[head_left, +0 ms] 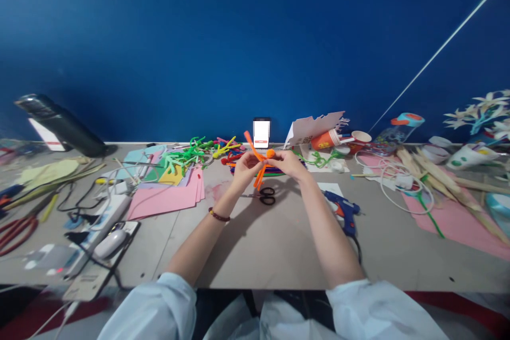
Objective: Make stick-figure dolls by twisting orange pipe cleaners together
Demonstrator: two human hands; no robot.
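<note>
Both my hands are raised together over the middle of the table, working on orange pipe cleaners (249,141). My left hand (246,168) is closed on them, with fuzzy ends sticking out above and below the fingers. From the other side my right hand (287,163) pinches the same bundle, close to a small orange ball (270,153). Exactly how the strands cross is hidden by the fingers. Under the hands, scissors (266,196) with black handles lie on the table. Behind them rest several coloured pipe cleaners (279,172), partly covered by my hands.
Pink paper sheets (167,199) and green pipe cleaner shapes (191,153) lie to the left. A blue glue gun (345,209) lies right of my right forearm. A phone (261,133) stands at the wall. Further left are a power strip (99,231) and a dark bottle (59,122).
</note>
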